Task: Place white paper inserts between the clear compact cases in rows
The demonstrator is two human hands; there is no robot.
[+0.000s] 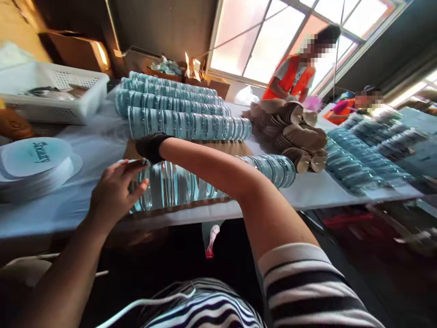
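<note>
My left hand presses flat against the left end of a lying row of clear, teal-rimmed round containers at the table's near edge. My right hand wears a black glove and reaches across over the top of that same row, near its left end. Its fingers are mostly hidden behind the row. Behind it lie several more long rows of the same containers, stacked side by side toward the back.
A stack of white round lids with teal lettering sits at the left, a white basket behind it. Brown paper cups are piled mid-table, more teal containers at the right. Two people work at the far side by the window.
</note>
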